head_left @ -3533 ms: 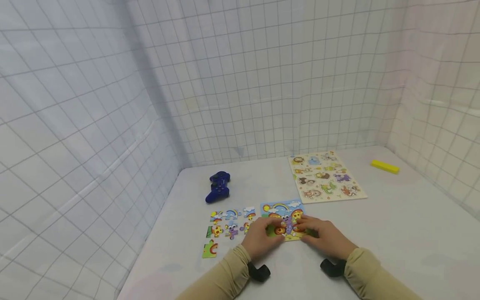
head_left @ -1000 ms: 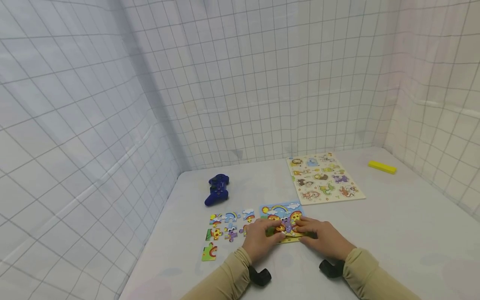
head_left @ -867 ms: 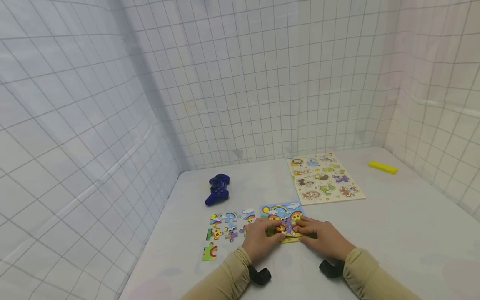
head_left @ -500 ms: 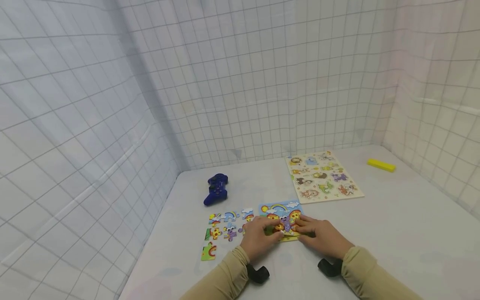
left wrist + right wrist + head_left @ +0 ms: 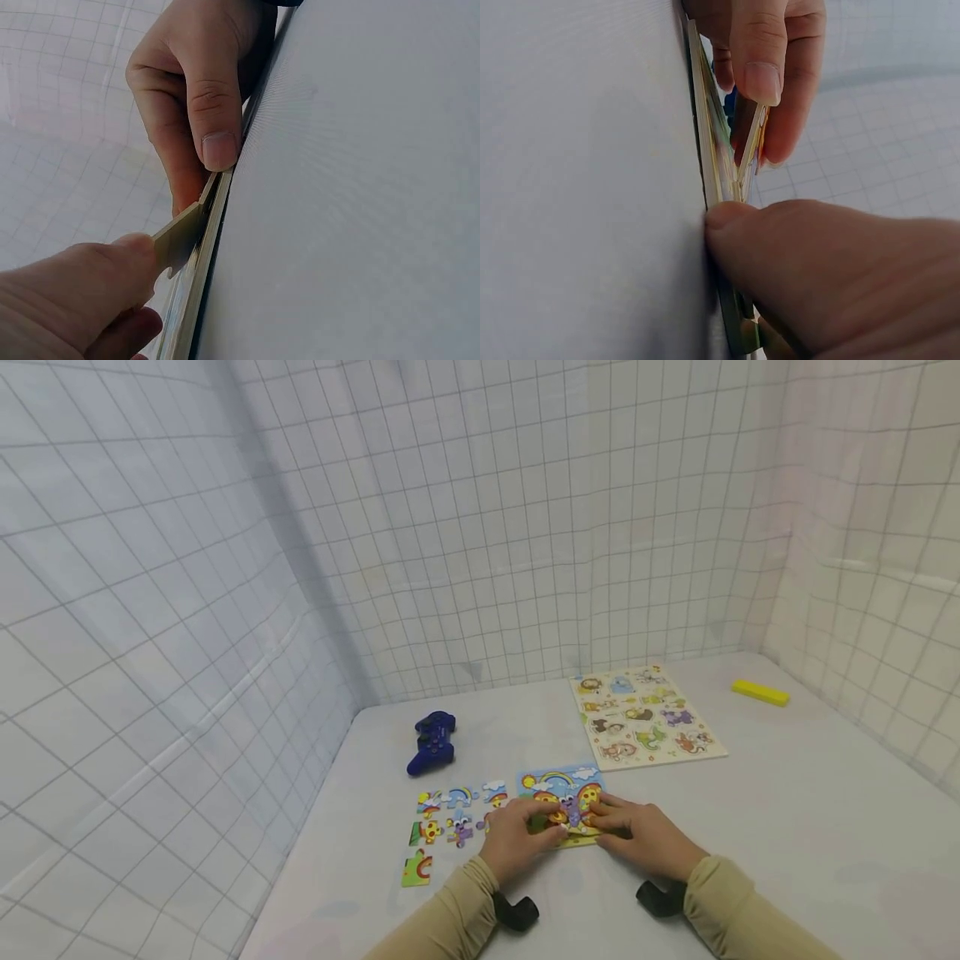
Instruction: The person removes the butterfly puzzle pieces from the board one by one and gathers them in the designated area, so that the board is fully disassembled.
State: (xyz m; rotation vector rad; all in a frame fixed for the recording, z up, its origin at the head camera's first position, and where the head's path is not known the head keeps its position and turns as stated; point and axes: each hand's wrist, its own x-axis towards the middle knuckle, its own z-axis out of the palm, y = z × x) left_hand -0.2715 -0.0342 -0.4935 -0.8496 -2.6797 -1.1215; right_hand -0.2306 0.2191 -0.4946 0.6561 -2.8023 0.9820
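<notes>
A butterfly-picture puzzle board [image 5: 581, 774] lies flat on the table under both hands in the head view. My left hand [image 5: 517, 839] pinches a thin puzzle piece [image 5: 178, 234] between thumb and fingers over the board's near side; the left wrist view shows it tilted, its outer edge raised. My right hand [image 5: 647, 837] pinches another thin piece [image 5: 212, 189] lower down against the board, the thumb at the near edge. The two pieces meet between the hands. Left of the board lie loose puzzle pieces, among them a green corner piece [image 5: 417, 867]. The fingers partly hide the picture.
Behind the loose pieces lies a blue game controller [image 5: 433, 743]. A larger board with animal pictures [image 5: 647, 717] lies at the back, right of the middle. A yellow block [image 5: 760, 692] rests at the far right. Gridded white sheets [image 5: 480, 552] enclose the table's back and sides.
Both hands stay over the board's near side. Since the earliest frame, a dark gap has appeared under the pieces at the near edge. The head view has shifted slightly.
</notes>
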